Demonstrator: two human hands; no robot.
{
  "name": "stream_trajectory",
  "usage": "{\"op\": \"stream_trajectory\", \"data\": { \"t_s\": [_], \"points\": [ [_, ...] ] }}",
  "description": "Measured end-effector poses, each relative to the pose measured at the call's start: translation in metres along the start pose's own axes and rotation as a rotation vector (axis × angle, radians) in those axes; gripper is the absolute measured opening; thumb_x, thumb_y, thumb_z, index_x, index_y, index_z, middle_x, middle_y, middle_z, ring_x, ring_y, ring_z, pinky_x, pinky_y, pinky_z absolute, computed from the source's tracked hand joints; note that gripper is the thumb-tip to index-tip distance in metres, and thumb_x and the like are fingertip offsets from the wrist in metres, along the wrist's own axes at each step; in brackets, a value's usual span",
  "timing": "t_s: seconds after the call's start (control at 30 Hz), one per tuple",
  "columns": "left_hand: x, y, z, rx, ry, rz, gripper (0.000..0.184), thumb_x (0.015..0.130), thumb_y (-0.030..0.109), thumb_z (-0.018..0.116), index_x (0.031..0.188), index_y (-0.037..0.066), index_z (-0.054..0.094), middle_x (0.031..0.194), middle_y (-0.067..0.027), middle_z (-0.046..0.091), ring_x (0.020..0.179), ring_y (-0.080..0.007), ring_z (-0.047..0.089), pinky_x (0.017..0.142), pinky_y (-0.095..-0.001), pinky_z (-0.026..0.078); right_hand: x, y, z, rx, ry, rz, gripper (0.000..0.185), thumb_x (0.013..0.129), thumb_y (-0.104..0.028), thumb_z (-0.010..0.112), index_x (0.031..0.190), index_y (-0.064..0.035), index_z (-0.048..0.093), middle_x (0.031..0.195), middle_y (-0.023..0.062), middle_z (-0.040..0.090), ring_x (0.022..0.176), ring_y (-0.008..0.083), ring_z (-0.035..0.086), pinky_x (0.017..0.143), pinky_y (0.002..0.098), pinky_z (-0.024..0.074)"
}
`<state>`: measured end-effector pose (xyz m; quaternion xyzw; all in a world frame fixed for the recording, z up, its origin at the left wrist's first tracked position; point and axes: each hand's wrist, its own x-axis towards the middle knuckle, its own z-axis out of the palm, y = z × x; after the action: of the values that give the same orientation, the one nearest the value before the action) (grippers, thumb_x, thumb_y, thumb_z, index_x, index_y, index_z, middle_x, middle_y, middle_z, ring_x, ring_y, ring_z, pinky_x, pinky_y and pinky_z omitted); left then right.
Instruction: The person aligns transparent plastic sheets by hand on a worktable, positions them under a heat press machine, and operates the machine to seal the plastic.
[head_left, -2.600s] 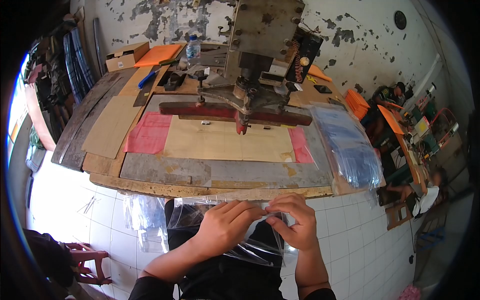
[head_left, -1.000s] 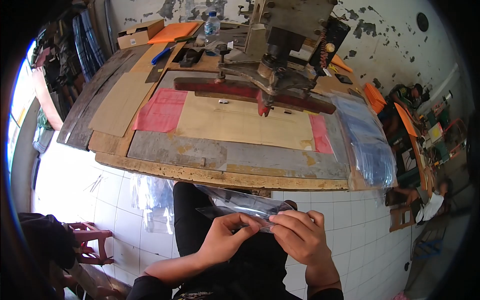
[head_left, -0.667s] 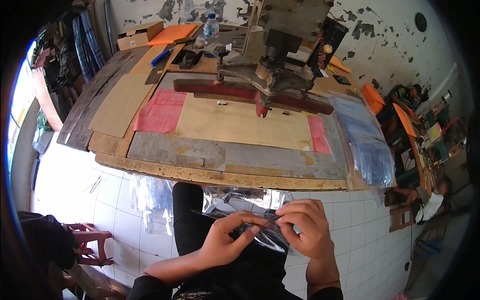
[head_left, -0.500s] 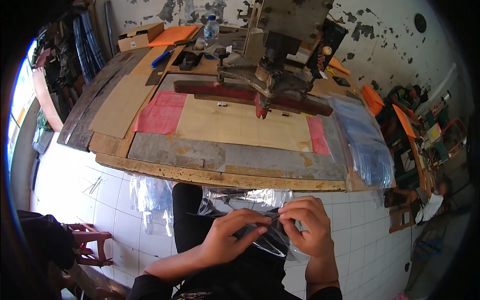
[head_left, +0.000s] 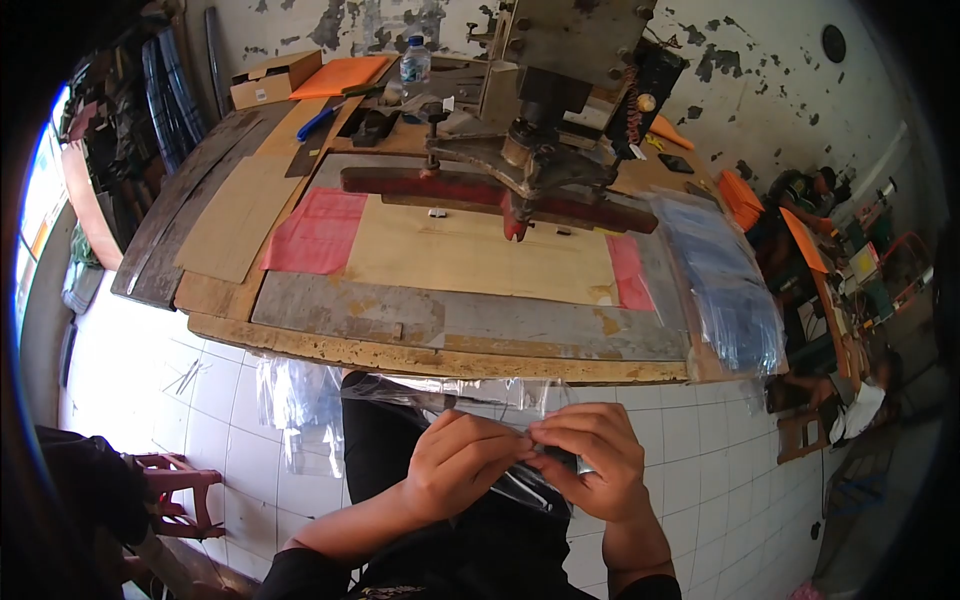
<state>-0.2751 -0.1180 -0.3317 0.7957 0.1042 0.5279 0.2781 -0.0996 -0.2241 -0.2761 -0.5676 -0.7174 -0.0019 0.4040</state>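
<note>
Facing right hand, left hand curled

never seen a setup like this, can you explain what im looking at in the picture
No robot here: a person works with two bare hands, and the view comes from a camera worn on their head, looking forward and down. The left hand and right hand meet above the lap, both pinching clear plastic film. In front is a worktable. Over it hangs a metal press-like machine with a red bar. Below the bar lies a pale yellow sheet, with pink material showing at both ends. A stack of clear plastic lies at the table's right side.
</note>
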Motion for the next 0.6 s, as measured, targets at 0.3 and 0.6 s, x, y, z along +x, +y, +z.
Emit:
{"op": "stream_trajectory", "data": {
  "t_s": [0.3, 0.6],
  "points": [
    [0.005, 0.002, -0.001, -0.010, 0.197, -0.095, 0.035, 0.068, 0.016, 0.095, 0.098, 0.015, 0.076, 0.096, -0.0005, 0.069, 0.076, -0.0197, 0.061, 0.066, -0.0322, 0.049, 0.003, -0.002, 0.004, 0.047, 0.049, -0.025, 0.026, 0.075, -0.004, 0.089, 0.098, -0.0050, 0.077, 0.099, 0.0047, 0.077, 0.091, 0.0241, 0.072, 0.080, 0.0341, 0.0538],
    [0.026, -0.011, -0.032, 0.177, -0.157, -0.036, 0.031, 0.072, 0.028, 0.091, 0.096, 0.015, 0.076, 0.094, 0.0012, 0.072, 0.081, -0.0209, 0.067, 0.074, -0.0340, 0.047, 0.002, 0.010, 0.002, 0.206, 0.189, 0.140, 0.016, 0.084, 0.001, 0.081, 0.099, -0.0036, 0.076, 0.093, 0.0080, 0.074, 0.087, 0.0238, 0.069, 0.079, 0.0341, 0.0525]
  ]
}}
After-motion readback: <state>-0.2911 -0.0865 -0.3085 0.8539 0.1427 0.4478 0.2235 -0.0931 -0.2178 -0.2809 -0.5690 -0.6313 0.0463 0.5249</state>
